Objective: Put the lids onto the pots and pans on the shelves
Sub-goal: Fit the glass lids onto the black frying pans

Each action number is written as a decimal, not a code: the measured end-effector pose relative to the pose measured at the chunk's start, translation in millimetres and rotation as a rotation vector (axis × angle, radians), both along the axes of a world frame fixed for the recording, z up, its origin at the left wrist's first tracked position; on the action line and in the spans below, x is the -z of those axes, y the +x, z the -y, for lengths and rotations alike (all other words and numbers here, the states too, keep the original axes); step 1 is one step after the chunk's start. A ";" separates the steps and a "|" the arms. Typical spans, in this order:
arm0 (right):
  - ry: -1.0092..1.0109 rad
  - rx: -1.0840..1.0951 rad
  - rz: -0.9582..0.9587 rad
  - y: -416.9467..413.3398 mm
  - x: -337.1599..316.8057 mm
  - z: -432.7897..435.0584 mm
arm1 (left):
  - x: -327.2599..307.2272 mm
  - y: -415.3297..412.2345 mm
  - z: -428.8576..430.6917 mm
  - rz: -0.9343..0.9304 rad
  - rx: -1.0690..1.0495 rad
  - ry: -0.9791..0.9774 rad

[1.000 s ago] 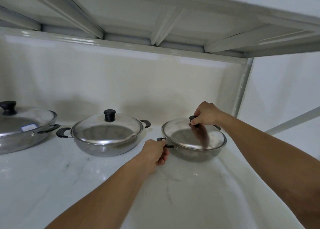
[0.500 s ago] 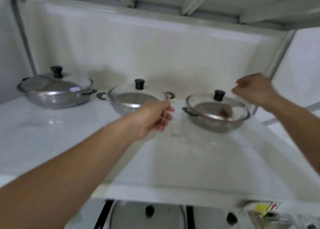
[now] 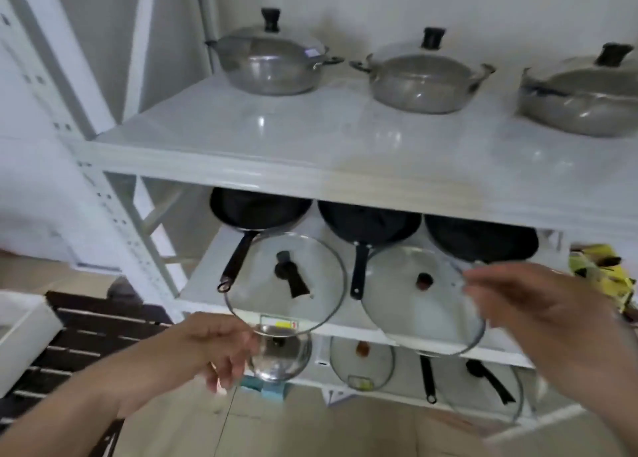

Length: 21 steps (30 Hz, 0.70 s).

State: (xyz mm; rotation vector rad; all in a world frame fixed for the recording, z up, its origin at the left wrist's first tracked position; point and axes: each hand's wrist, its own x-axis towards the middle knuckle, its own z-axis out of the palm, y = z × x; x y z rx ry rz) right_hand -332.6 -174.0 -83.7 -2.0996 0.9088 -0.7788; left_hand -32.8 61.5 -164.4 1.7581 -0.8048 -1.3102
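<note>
Three steel pots [image 3: 269, 66] [image 3: 421, 80] [image 3: 580, 101] stand on the upper shelf [image 3: 310, 142], each with a black-knobbed lid on it. Below, three black pans [image 3: 259, 208] [image 3: 369, 222] [image 3: 480, 239] sit uncovered on the middle shelf. Two glass lids lean in front of them: a left one [image 3: 314, 260] and a right one [image 3: 407, 311]. My left hand [image 3: 207, 353] is open just under the left lid's lower rim. My right hand [image 3: 538, 315] is open, blurred, with its fingertips by the right lid's right edge.
On the bottom shelf stand a steel lid [image 3: 283, 356] and two glass lids [image 3: 362, 363] [image 3: 483, 387]. A white perforated post [image 3: 114, 215] rises at left. A dark slatted rack [image 3: 79, 339] and a white box [image 3: 20, 329] lie at lower left. Yellow packaging [image 3: 600, 270] sits at right.
Both hands let go of the right steel pot and its lid and dropped from the upper shelf to the glass lids on the middle shelf. The view tilted down.
</note>
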 end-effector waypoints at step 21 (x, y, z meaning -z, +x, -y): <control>1.100 -0.080 -0.103 298.1 262.9 33.4 | 169.8 154.7 108.3 -0.354 -0.713 -0.023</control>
